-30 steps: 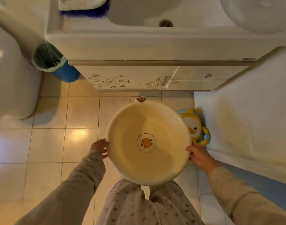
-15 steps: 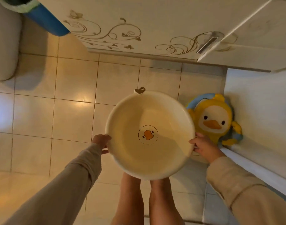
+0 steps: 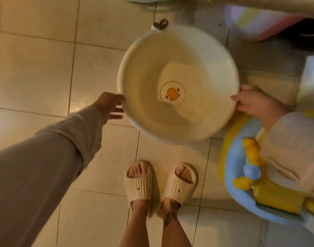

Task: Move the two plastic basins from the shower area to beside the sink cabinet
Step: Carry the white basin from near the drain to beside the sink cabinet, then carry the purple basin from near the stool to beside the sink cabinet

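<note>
You've got the cream basin (image 3: 178, 82) low over the tiled floor (image 3: 37, 68), rim up and tipped a little, duck face print (image 3: 172, 93) showing in the bottom. Your right hand (image 3: 250, 101) is clamped on the right rim — thumb on top of the lip, fingers curled under it. Your left hand (image 3: 109, 106) sits at the left rim with fingers loosely extended; it touches or nearly touches the edge, but motion blur means you can't tell if it's actually gripping. The small heart-shaped hanging tab (image 3: 160, 24) sticks out from the far rim, pointing toward the top edge of the floor view. Whether the base is resting on the tiles or just above them — can't tell. Just beside the basin on its right, under your right sleeve (image 3: 286, 145), lies the yellow-and-blue duck toy (image 3: 241, 177), against the right edge of the floor. Your feet in beige ribbed slides (image 3: 160, 184) stand just behind the basin, toes toward it. Top right corner holds a blurred pastel-striped object (image 3: 263, 18), too smeared to identify. Only one basin is in view.
</note>
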The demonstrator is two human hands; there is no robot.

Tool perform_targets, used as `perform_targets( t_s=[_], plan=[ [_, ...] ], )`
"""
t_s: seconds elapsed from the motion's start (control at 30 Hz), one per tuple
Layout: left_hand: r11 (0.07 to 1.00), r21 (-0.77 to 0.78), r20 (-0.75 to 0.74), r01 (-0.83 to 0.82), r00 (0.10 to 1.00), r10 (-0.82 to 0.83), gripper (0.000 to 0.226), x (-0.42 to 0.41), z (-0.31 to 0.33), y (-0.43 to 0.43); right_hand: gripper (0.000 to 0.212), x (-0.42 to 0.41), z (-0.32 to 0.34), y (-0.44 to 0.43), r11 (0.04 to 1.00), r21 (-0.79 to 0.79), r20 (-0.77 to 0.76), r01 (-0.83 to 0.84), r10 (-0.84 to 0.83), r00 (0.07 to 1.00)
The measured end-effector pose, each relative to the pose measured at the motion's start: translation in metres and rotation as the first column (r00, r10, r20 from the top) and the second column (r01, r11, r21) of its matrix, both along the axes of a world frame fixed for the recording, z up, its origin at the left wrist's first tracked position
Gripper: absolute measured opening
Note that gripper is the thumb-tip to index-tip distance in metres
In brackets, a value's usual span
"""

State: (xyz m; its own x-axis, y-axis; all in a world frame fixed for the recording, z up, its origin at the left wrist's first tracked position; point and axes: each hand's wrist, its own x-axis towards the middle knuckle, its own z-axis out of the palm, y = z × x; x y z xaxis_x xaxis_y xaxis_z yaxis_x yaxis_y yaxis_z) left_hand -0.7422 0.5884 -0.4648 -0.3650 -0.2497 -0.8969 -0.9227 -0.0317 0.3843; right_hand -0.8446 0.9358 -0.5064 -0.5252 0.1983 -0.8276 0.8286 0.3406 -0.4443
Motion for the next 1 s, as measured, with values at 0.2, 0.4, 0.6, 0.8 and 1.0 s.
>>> perform_targets(
  t_s=[0.2,0.4,0.6,0.8,1.0],
  plan=[
    [0.997,-0.079,-0.141,-0.023,0.99,0.011,0.031,-0.069,-0.041,0.015,0.034,-0.077,-0.039,0.003,1.0,0.009,-0.128,0.014,-0.013,0.992],
    [0.991,-0.132,-0.152,-0.021,0.988,0.001,0.042,-0.096,-0.047,0.015,0.071,-0.092,-0.041,0.005,0.993,-0.071,-0.087,0.092,-0.098,0.991],
    [0.987,-0.144,-0.046,0.073,0.996,-0.08,0.041,-0.058,0.001,0.016,0.062,-0.042,0.007,-0.009,0.995,0.078,-0.06,0.055,-0.051,0.997],
    [0.999,0.0,0.09,0.05,0.995,-0.05,0.037,0.055,0.139,0.03,0.034,0.099,0.132,-0.014,0.983,0.168,0.064,-0.067,0.057,0.996],
    [0.993,0.052,0.379,0.107,0.918,-0.118,0.014,0.194,0.298,0.022,0.021,0.257,0.305,-0.007,0.975,0.125,0.136,-0.185,0.168,0.976]
  ],
)
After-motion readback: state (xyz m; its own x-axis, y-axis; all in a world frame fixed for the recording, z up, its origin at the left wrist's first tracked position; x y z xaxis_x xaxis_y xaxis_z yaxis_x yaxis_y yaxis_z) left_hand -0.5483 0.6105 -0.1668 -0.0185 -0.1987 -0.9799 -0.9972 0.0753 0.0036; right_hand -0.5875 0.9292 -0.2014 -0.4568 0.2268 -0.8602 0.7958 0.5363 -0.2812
